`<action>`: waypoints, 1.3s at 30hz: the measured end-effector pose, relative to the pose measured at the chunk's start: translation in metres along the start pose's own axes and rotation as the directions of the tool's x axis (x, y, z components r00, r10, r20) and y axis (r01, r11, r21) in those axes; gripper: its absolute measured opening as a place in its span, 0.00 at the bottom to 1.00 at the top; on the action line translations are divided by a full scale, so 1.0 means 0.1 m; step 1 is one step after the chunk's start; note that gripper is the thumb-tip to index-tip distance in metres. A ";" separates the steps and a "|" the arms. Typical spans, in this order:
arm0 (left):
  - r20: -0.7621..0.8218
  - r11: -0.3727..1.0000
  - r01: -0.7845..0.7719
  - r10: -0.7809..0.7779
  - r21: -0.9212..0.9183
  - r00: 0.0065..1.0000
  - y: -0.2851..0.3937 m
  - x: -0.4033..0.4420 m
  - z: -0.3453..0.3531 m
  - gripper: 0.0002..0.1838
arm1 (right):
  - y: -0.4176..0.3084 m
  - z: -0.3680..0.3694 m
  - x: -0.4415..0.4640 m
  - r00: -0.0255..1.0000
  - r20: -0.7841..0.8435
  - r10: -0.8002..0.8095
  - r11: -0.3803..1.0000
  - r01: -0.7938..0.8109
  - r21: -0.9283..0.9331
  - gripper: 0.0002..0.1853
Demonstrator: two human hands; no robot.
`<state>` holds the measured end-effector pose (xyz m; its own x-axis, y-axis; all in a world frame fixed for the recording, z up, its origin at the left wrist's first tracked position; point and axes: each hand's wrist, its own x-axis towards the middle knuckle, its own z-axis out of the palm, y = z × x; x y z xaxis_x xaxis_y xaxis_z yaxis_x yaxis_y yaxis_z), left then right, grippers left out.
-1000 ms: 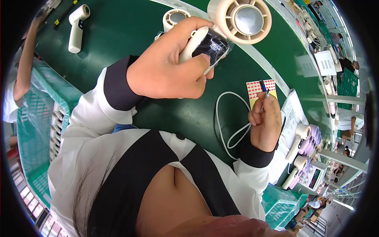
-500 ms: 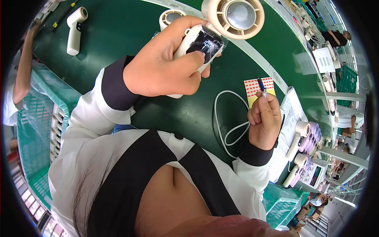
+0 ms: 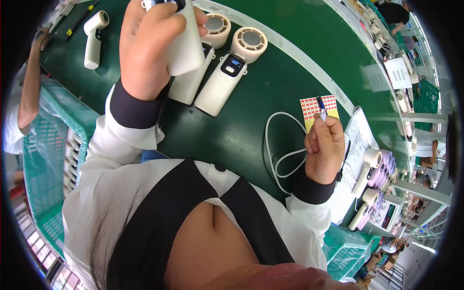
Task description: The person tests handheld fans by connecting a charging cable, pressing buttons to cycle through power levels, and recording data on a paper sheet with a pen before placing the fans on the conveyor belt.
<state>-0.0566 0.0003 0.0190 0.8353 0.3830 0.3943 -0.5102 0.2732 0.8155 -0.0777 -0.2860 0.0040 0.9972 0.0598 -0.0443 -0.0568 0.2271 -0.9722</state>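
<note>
My left hand (image 3: 150, 53) is closed around a cream handheld fan (image 3: 186, 53), whose head lies beyond the top edge. Beside and partly behind it, another cream handheld fan (image 3: 182, 89) lies on the green table. Just right of that one rests a third fan (image 3: 212, 96), its display lit with "100". My right hand (image 3: 325, 150) pinches a small silver-and-blue piece (image 3: 321, 107), apparently the plug of the looped white cable (image 3: 269, 145). Under that piece sits a sticker sheet (image 3: 310, 107) with rows of red marks.
At the far left lies one more fan (image 3: 93, 46), near another person's arm (image 3: 31, 92). A lined green crate (image 3: 41, 159) holds several pale items. To the right are papers (image 3: 355, 145), cream and purple fans (image 3: 377, 169) and a device with a lit readout (image 3: 388, 215).
My left hand has moved left and up with its fan, uncovering the two fans lying on the table. My right hand has stayed nearly still, holding the same piece.
</note>
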 end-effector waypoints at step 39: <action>0.675 0.757 0.651 -0.510 0.056 0.534 0.46 -0.82 0.35 0.28 | -0.03 0.06 -0.09 0.896 0.317 -0.312 0.939 0.238 0.249 0.18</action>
<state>-0.1416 -0.0495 0.0384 0.8442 -0.5299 0.0809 0.1691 0.4064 0.8979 -0.0872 -0.2817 0.0089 0.8959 0.2906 0.3360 0.1725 0.4693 -0.8660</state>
